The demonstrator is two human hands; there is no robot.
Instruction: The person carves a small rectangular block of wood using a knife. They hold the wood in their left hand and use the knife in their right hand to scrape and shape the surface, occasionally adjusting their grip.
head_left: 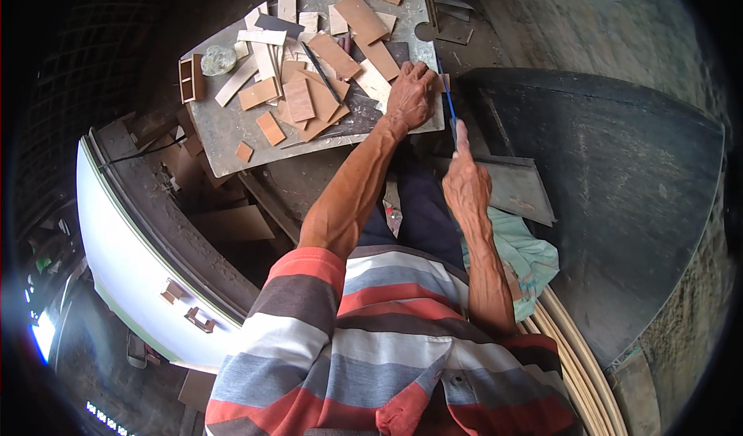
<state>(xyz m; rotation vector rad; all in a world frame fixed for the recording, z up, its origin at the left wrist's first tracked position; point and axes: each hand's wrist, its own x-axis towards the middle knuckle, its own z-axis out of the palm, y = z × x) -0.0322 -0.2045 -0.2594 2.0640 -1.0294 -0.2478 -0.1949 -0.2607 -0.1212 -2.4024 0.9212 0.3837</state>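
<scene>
At the right edge of the worktable (232,156), my left hand (412,97) is closed and presses down on a small wood piece (442,83). One end of that piece juts past the edge; the rest is hidden under the hand. My right hand (467,179) grips a slim hacksaw (448,99) with a blue frame, its index finger stretched along the tool. The saw points away from me and stands against the jutting end. Left of my left hand lie loose wood offcuts (298,98), and a dark slim rod or file (320,72) rests on them.
A clear plastic container (218,60) and a small wooden box frame (190,78) stand at the table's left end. To the left, a white panel (147,258) carries small brown pieces. A large dark board (611,181), green cloth (530,254) and long wooden strips (576,343) are on the right.
</scene>
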